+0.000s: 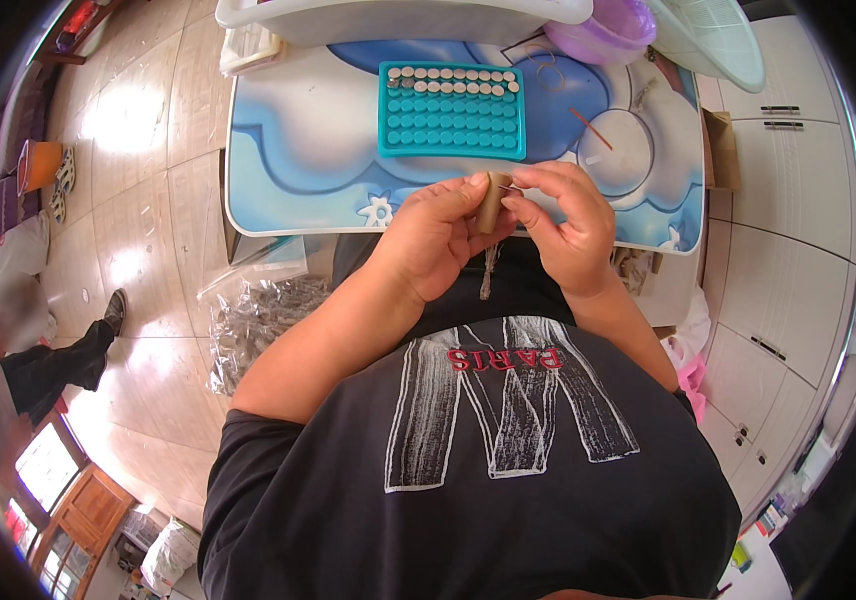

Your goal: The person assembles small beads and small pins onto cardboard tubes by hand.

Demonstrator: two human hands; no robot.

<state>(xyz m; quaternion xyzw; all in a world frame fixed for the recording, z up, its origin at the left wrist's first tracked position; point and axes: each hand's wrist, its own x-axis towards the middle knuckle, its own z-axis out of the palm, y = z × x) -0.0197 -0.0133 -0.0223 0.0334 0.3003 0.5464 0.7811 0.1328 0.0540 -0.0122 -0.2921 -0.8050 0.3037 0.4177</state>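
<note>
My left hand (pixel 433 225) is closed round a short brown tube (pixel 491 203), held upright just in front of the table's near edge. Close against its right side, my right hand (pixel 573 225) pinches thumb and fingers together on something thin and dark, too small to name. A greyish twisted strand (pixel 488 272) hangs beneath the hands; its upper end is hidden. Beyond them lies a teal tray (pixel 383 125) with rows of round cups. White round pieces (pixel 460 74) fill most of its two far rows, and a couple of greyish ones sit at the left.
The blue-and-white table (pixel 298 150) also bears a thin orange stick (pixel 591 130). Along its far side stand a white bin (pixel 403 12), a purple basket (pixel 603 35) and a pale green basket (pixel 713 45). A clear bag of grey bundles (pixel 263 320) lies left of me. Another person's leg (pixel 58 365) shows farther left.
</note>
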